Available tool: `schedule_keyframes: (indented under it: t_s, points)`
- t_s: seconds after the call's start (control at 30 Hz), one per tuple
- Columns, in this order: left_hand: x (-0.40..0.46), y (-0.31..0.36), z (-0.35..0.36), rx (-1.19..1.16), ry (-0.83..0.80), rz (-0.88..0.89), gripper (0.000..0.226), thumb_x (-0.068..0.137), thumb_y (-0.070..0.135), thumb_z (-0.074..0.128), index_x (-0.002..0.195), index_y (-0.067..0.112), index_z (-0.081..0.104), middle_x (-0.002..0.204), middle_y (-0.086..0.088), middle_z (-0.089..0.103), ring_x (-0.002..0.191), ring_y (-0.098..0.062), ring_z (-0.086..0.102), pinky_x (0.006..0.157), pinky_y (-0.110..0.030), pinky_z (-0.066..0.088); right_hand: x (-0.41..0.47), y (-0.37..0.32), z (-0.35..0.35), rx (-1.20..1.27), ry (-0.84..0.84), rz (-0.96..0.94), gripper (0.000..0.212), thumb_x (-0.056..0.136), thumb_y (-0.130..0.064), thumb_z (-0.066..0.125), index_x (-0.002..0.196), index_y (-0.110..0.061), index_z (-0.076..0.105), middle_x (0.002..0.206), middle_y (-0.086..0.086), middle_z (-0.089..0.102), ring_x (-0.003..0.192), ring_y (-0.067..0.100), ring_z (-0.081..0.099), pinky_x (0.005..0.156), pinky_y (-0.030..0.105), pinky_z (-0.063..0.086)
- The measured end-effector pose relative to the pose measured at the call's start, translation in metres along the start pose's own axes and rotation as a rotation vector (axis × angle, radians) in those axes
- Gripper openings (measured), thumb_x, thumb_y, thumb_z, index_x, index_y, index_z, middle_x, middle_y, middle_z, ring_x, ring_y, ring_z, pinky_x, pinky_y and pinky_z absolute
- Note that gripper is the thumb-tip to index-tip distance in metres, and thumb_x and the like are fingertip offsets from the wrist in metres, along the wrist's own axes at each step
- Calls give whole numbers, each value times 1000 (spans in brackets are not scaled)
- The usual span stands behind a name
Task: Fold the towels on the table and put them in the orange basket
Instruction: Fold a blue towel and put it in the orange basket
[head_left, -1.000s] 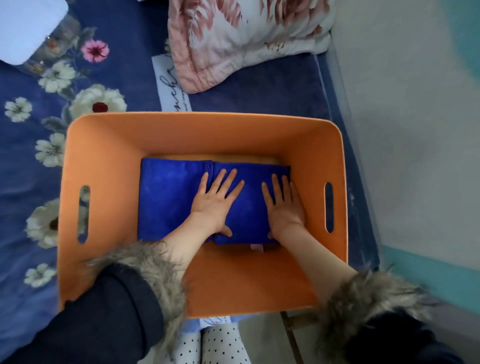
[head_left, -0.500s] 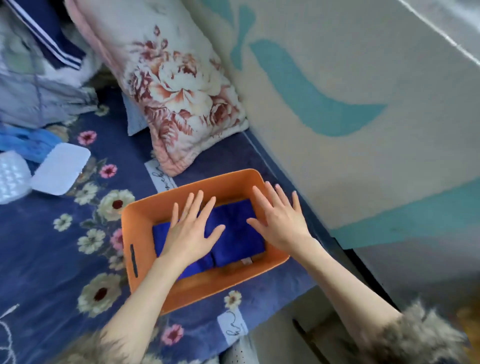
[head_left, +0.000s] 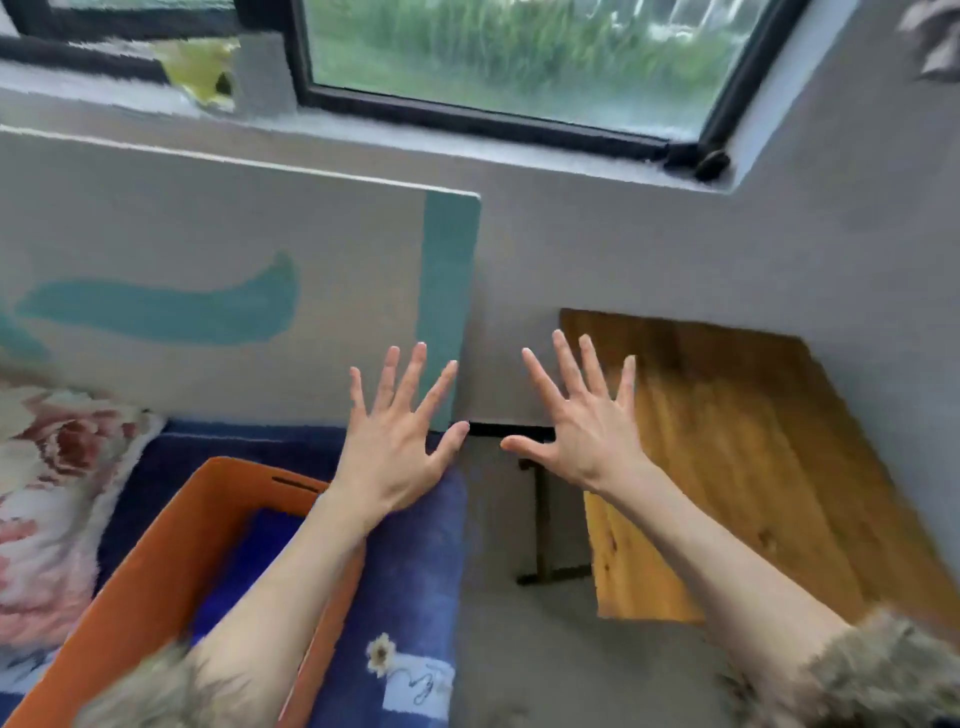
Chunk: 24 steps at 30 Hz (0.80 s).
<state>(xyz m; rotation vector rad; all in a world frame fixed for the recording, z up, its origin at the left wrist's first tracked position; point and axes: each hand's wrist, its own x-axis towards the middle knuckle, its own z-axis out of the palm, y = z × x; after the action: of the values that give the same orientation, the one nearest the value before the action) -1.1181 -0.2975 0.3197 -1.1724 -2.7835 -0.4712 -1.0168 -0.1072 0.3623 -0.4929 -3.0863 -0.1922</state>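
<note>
Both the left hand (head_left: 387, 449) and right hand (head_left: 584, 434) are raised, fingers spread wide and holding nothing, since the blue towel (head_left: 244, 566) lies inside the orange basket (head_left: 156, 582), apparently delivered.

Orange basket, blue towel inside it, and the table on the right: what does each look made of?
Orange basket: probably stiff felt or matte plastic; smooth dull walls, a cut handle slot, no weave.
Blue towel: soft plush cloth, perhaps microfibre; deep matte blue, too blurred to be sure.
Table: wood or wood-look laminate with slight sheen; grain streaks and knots show. Its dark legs look like metal.
</note>
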Motion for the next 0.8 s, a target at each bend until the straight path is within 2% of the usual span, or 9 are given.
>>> schedule_keyframes:
  t_s: [0.07,0.13,0.2,0.27,0.47,0.57,0.63,0.8]
  points:
    - [12,49,1,-35,-3,129,69,85,70,5,146,37,0,155,5,-10,144,-21,-14,111,-54,-13,-44,40,-8,-12,45,126,94,74,-83,27,142,-39,-21,154,1,-25,142,26,-24,108,65,-12]
    - [19,102,2,-62,-13,263,69,85,70,3,146,39,-3,155,7,-13,143,-18,-18,112,-53,-13,-94,76,-12,-17,81,260,91,70,-84,12,140,-39,-24,153,2,-27,140,27,-26,106,63,-17]
    - [19,163,3,-75,-34,416,69,83,69,2,145,40,-6,154,7,-16,142,-19,-22,111,-52,-16,-153,110,-13,-13,64,418,92,65,-84,3,139,-39,-27,152,2,-29,139,27,-27,105,61,-21]
    - [7,222,6,-85,-53,567,69,84,69,2,146,39,-5,154,5,-16,142,-21,-21,111,-52,-17,-214,138,-13,-16,41,576,93,63,-84,0,139,-38,-27,152,4,-29,139,28,-26,106,62,-18]
    - [-71,381,24,-145,-122,946,65,90,66,10,148,38,3,156,3,-9,144,-22,-15,112,-54,-12,-411,171,-18,45,48,988,90,68,-81,2,142,-36,-21,153,1,-25,143,26,-21,109,61,-14]
    - [-140,449,22,-194,-175,1113,67,89,67,10,149,37,10,157,2,-2,144,-20,-12,114,-54,-8,-514,162,-22,42,20,1174,83,81,-77,16,145,-36,-17,155,2,-22,142,25,-22,111,60,-11]
    - [-179,478,24,-230,-213,1180,68,89,66,11,149,35,14,158,1,3,145,-20,-8,114,-53,-6,-565,153,-20,69,18,1252,81,86,-72,25,145,-36,-17,155,2,-22,142,24,-23,111,59,-12]
    - [-294,552,35,-247,-306,1376,72,86,69,5,148,35,17,158,0,8,146,-22,-2,114,-53,-3,-701,124,-14,37,-15,1438,83,85,-71,31,147,-35,-11,157,2,-17,144,25,-18,112,58,-11]
